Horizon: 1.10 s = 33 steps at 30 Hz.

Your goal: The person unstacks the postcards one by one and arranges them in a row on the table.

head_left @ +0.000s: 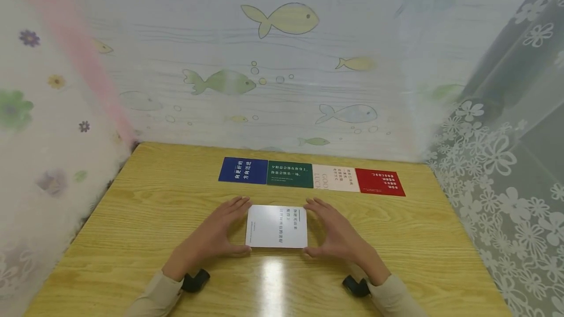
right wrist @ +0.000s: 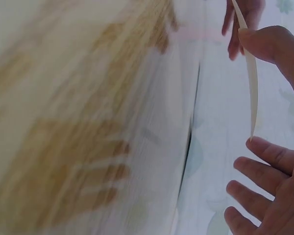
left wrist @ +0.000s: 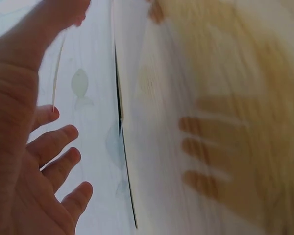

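Observation:
A white card [head_left: 264, 224] with printed characters is held between my two hands, raised off the wooden table. My left hand [head_left: 213, 233] grips its left end, thumb at the near corner and index finger at the far one. At the right end my right hand [head_left: 341, 234] holds it the same way. Seen nearly edge-on in the right wrist view, the card [right wrist: 253, 93] spans from thumb to index fingertip and bows slightly; the other fingers are spread apart from it. Beyond the hands lie a blue card [head_left: 230, 169], a green card [head_left: 290, 182], a pale pink card [head_left: 326, 172] and a red card [head_left: 379, 180].
The coloured cards lie side by side in one row near the table's back edge. The wood-grain table [head_left: 132, 219] reflects a bright light strip. A fish-patterned curtain [head_left: 282, 111] hangs behind, and flowered lace [head_left: 493, 160] hangs at the right.

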Each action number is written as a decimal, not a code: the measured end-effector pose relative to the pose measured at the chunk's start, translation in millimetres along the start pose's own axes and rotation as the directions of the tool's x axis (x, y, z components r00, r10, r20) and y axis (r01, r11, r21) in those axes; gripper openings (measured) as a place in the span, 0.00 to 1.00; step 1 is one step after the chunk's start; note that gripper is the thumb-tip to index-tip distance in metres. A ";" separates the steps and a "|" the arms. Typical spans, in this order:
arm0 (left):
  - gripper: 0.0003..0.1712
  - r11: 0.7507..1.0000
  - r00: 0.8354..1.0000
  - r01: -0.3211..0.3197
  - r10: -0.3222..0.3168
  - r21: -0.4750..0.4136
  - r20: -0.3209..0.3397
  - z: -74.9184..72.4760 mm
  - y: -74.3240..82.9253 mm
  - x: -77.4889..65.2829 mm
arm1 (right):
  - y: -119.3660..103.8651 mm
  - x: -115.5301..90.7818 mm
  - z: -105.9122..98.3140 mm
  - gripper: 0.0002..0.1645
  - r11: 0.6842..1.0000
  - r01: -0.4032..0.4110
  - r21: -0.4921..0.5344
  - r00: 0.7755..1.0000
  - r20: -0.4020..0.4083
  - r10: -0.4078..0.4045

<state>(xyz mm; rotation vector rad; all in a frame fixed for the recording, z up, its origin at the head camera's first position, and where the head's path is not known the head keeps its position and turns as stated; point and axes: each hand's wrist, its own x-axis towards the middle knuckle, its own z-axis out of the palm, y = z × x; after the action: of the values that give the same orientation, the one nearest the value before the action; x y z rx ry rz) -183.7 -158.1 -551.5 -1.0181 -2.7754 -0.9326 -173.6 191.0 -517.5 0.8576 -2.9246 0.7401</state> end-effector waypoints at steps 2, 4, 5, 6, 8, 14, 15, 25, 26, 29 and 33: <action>0.63 1.000 1.000 -0.016 0.016 -0.003 -0.008 -2.1 -2.1 0.2 | 0.1 2.0 0.1 0.60 1.000 0.009 0.011 1.000 -0.009 -0.009; 0.63 1.000 1.000 -0.027 0.027 0.000 -0.012 -3.8 -3.6 0.1 | 0.2 3.9 0.5 0.59 1.000 0.021 0.016 1.000 -0.013 -0.020; 0.63 1.000 0.999 -0.029 0.029 0.001 -0.014 -4.3 -4.4 0.0 | 0.0 4.7 0.6 0.59 1.000 0.023 0.015 1.000 -0.013 -0.023; 0.63 0.999 0.999 -0.031 0.031 0.005 -0.015 -4.9 -5.2 -0.3 | -0.4 5.6 0.6 0.59 1.000 0.026 0.010 1.000 -0.012 -0.026; 0.63 0.999 0.999 -0.030 0.030 0.028 -0.015 -5.7 -6.9 -0.8 | -1.1 7.9 1.2 0.59 1.000 0.027 -0.006 1.000 -0.004 -0.027; 0.63 0.994 1.000 -0.019 0.021 0.112 -0.015 -9.1 -10.9 -1.8 | -3.9 15.3 3.0 0.60 0.997 0.046 -0.064 0.999 -0.004 -0.047; 0.63 0.992 1.000 -0.018 0.020 0.126 -0.016 -9.7 -11.8 -1.9 | -4.5 16.8 3.4 0.60 0.996 0.054 -0.068 0.998 -0.008 -0.055; 0.64 0.987 0.999 0.039 -0.039 0.158 -0.001 -15.1 -19.7 -3.3 | -8.7 32.0 10.4 0.58 0.996 0.046 -0.076 0.999 0.016 -0.045; 0.64 0.987 0.999 0.046 -0.047 0.155 0.005 -16.0 -20.6 -3.2 | -9.0 33.6 11.2 0.58 0.996 0.045 -0.076 0.999 0.020 -0.044; 0.63 0.987 0.998 0.053 -0.055 0.151 0.010 -18.2 -23.2 -2.6 | -9.9 38.4 13.4 0.59 0.996 0.046 -0.074 0.999 0.028 -0.044; 0.63 0.988 0.998 0.061 -0.061 0.140 -0.005 -20.5 -27.7 -2.1 | -10.9 44.7 15.9 0.60 0.997 0.040 -0.068 0.999 0.028 -0.038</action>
<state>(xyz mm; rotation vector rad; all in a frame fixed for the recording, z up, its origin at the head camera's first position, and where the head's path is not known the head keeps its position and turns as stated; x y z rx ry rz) -202.0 -187.4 -549.8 -0.9178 -2.8386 -0.7305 -204.1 153.2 -520.8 0.9224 -2.9282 0.6263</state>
